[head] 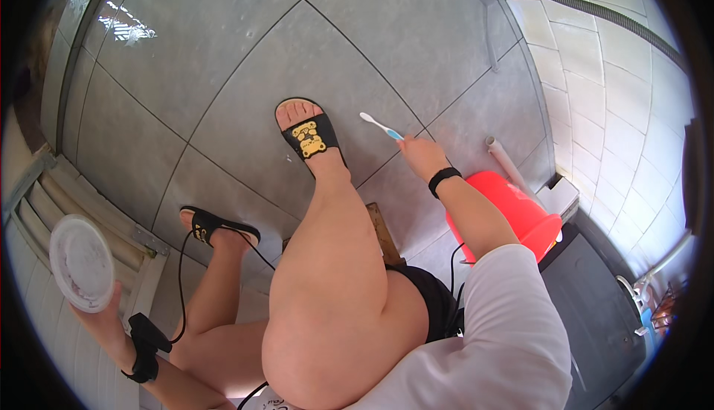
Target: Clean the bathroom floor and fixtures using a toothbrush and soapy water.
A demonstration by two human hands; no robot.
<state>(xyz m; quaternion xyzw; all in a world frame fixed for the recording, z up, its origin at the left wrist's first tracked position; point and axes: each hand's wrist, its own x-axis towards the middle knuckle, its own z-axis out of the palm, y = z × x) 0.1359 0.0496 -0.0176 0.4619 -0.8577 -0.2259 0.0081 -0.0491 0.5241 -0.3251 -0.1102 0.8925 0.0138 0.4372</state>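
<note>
My right hand [422,156] is closed around the blue-and-white handle of a toothbrush [384,127], and its white head points away from me over the floor. To the far left, my left hand [104,314] grips the lower edge of a round translucent plastic lid or shallow container [82,262], tilted up towards me. Dark specks or residue show on its surface. Most of the left fingers are hidden behind it. A black band with a small dark box and a cable is strapped to the left wrist [146,348].
A long-handled scrub brush [488,25] lies on the grey tile floor [245,92]. By my right forearm stand a red plastic bucket [516,214] and a pale pipe [506,163]. A corrugated hose [597,11] runs along the white tiled wall. A wooden stool [385,231] is partly hidden below me.
</note>
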